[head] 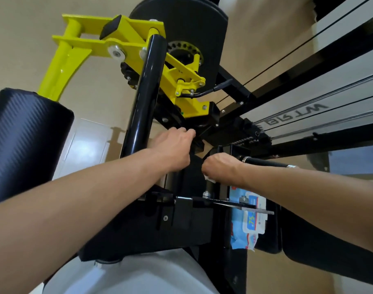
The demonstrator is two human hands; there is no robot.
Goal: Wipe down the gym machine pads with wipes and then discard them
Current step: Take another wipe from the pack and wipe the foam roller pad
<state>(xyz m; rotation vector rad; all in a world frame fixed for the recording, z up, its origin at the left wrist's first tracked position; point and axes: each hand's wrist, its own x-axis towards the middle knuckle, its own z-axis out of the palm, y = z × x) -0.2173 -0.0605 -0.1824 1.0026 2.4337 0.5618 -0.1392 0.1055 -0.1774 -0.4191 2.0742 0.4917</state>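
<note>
My right grip (220,166) bunches a crumpled white wipe (209,178), mostly hidden; left grip (175,145) curled, contents unclear, against the black machine.

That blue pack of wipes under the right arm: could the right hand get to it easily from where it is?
Probably yes. The pack of wipes lies just below the right hand, but a thin black metal bar crosses over it, and the hand already grips a white wipe, so it would reach around the bar.

**Wipe, wipe pack and pads**

A crumpled white wipe (210,178) shows just above the wipe pack (248,219), a blue-and-white pack lying flat. A black textured roller pad (26,143) stands far left of the pack.
</note>
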